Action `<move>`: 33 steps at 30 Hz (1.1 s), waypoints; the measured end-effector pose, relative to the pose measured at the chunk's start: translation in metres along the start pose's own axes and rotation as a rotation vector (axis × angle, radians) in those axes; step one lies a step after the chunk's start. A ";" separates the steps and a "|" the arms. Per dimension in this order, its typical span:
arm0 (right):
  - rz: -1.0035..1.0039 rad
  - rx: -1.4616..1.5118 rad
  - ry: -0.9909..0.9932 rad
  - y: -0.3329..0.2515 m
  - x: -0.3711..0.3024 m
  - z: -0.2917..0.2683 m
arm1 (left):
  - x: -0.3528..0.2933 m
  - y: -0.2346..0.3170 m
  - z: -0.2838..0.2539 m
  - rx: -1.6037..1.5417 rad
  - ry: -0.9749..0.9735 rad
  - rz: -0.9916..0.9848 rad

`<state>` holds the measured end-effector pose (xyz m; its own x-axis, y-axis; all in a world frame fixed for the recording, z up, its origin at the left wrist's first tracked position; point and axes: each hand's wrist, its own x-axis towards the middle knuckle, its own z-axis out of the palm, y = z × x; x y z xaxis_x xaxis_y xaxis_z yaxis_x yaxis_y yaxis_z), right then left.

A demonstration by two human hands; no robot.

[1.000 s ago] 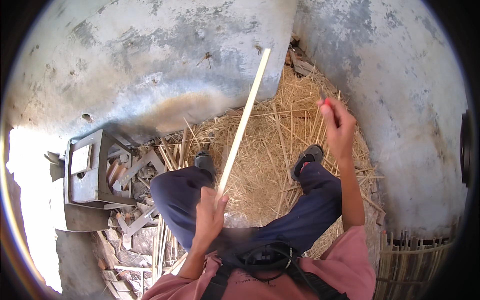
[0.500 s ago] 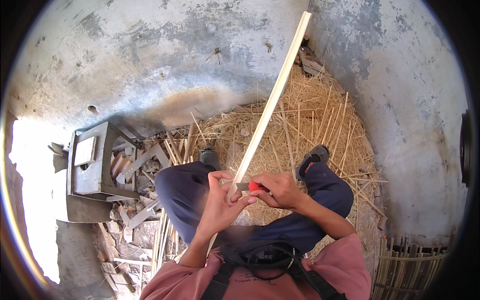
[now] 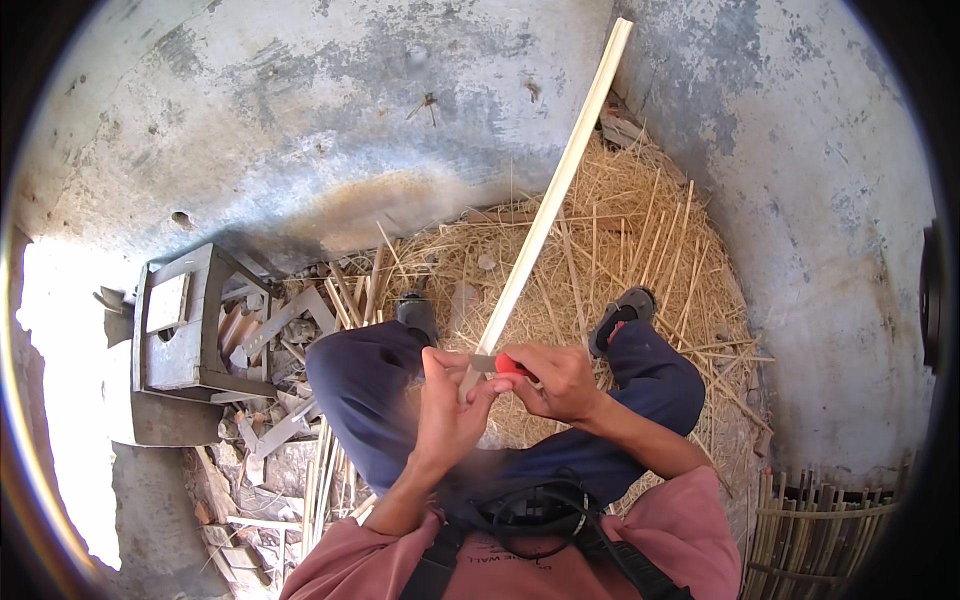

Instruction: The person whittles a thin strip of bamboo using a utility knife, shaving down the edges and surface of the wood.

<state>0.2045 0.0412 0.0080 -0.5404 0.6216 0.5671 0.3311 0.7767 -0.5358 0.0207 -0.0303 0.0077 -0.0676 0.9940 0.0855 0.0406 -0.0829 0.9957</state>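
Note:
A long pale split-bamboo strip (image 3: 548, 215) slants up and away to the right from my hands, over the straw. My left hand (image 3: 445, 405) is closed around its near part, with the fingers behind and the thumb toward the right hand. In my right hand (image 3: 565, 380) is a short knife with a red handle (image 3: 511, 366). Its flat dark blade (image 3: 482, 362) lies across the strip, between the two hands. The left thumb touches or nearly touches the red handle. Fingers hide part of the strip's near end.
Shavings and straw (image 3: 640, 230) cover the floor around my shoes. At left stands a dark wooden stool (image 3: 205, 320) on its side, among wood scraps (image 3: 290, 425). A slatted basket (image 3: 820, 535) is at lower right. Worn plaster walls (image 3: 330, 110) stand close ahead and right.
The strip's far end has swung slightly to the right. Both hands and the blade have shifted a little upward in view, the left hand also slightly right. Both grips stay closed.

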 end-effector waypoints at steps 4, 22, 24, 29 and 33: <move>0.002 -0.049 0.038 -0.003 0.003 -0.001 | 0.005 0.003 0.005 0.006 0.029 0.047; -0.005 -0.255 0.094 0.000 0.013 -0.018 | 0.008 0.000 0.016 0.093 0.188 0.051; -0.001 -0.226 0.099 0.001 0.017 -0.021 | 0.006 -0.001 0.015 0.120 0.196 0.044; 0.038 -0.251 0.170 0.017 0.022 -0.031 | -0.001 0.001 0.012 0.202 0.190 0.015; 0.034 -0.233 0.139 0.022 0.028 -0.037 | -0.008 -0.002 0.008 0.220 0.190 -0.021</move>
<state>0.2252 0.0799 0.0354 -0.4195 0.6436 0.6402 0.5250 0.7473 -0.4072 0.0287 -0.0377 0.0043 -0.2555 0.9626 0.0903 0.2510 -0.0241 0.9677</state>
